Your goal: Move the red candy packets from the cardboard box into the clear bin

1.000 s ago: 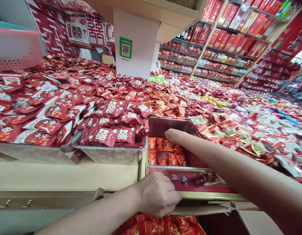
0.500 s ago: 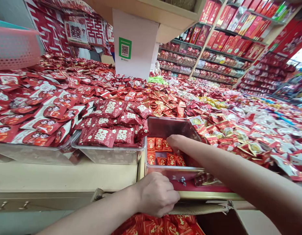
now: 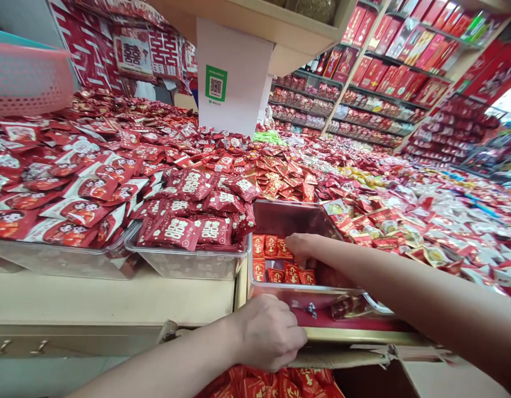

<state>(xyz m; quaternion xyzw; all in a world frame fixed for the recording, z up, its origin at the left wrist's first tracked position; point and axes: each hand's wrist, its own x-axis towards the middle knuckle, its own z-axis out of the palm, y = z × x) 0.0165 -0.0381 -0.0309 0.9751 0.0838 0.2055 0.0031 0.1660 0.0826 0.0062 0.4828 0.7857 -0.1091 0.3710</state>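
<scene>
The right grip (image 3: 304, 249) reaches down into a clear bin (image 3: 278, 214), and its fingertips are hidden behind the hand; so I cannot tell whether it is grasping something or is released. Under it and to its left, the small red packets (image 3: 291, 272) with gold print lie in the bin, in two rows on the bottom; the back row touches the edge of this grip, or comes very near to it. The left grip (image 3: 272, 331) is clenched, with the knuckles turned upward, in front of the bin and nearer to the person; if something is inside the fingers, I cannot see it. Just below the left grip there is an open carton (image 3: 342, 360) with a torn flap edge; more red packets (image 3: 275, 384) with gold print fill the part of it beneath this grip. Between the two grips runs the front rim of the bin; to the right of the left grip, a small shiny wrapper (image 3: 311, 310) lies just before the bin. Left of the right grip, a second bin (image 3: 189, 268) stands on the bench (image 3: 114, 298), heaped with maroon packets (image 3: 176, 231); to the right of the right grip and beyond it, red and white packets (image 3: 383, 226) spread widely; far behind it, tall shelves (image 3: 363, 105) carry red boxes (image 3: 388, 76).
</scene>
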